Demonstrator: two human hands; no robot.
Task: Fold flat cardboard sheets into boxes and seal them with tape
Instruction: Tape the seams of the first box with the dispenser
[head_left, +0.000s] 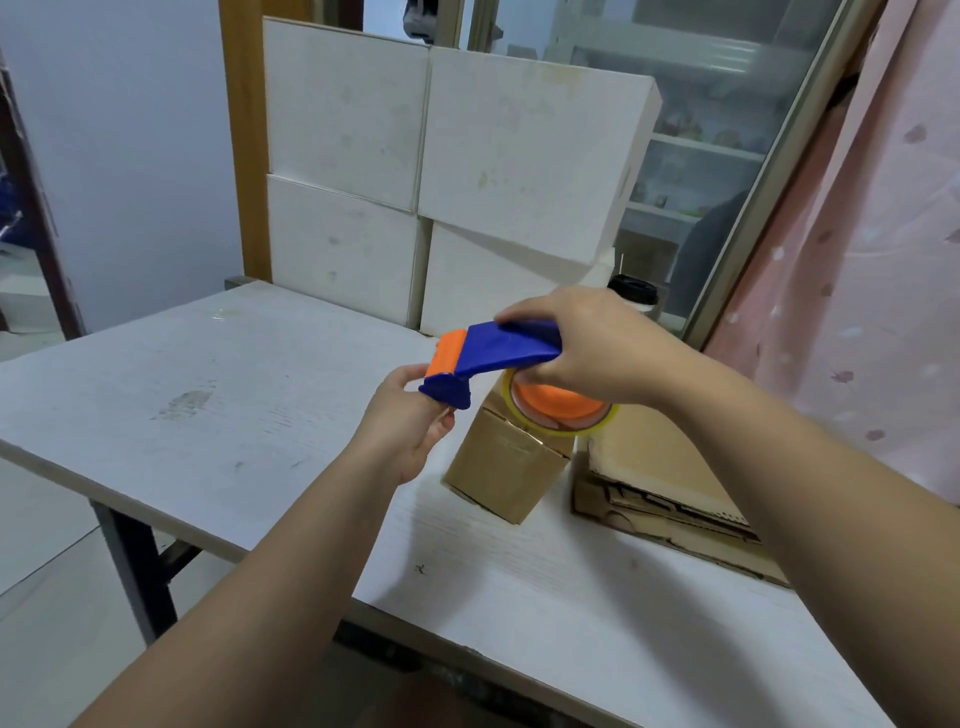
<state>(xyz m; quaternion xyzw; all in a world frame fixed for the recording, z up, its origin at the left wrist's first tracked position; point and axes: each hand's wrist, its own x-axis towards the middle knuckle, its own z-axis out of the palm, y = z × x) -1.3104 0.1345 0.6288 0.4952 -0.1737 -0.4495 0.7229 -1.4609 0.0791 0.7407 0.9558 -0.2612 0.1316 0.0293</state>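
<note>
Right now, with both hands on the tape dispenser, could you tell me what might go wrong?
The left hand pinches the front end of the tape dispenser, where a cutter usually sits; fingers could get nicked.
The cardboard box sits unheld on the table, as the right hand grips the tape dispenser too; it may slide or tip when tape is pressed on.

Open desk (208, 395) surface runs across the left half and along the near edge. White boxes (431, 197) wall the back. A brown box (504, 467) stands mid-desk, flat sheets (670, 499) just right of it; a curtain (857, 260) shuts the right side. Over the brown box hangs the dispenser (509, 348), gripped by the left hand (410, 421) and right hand (597, 343).
</note>
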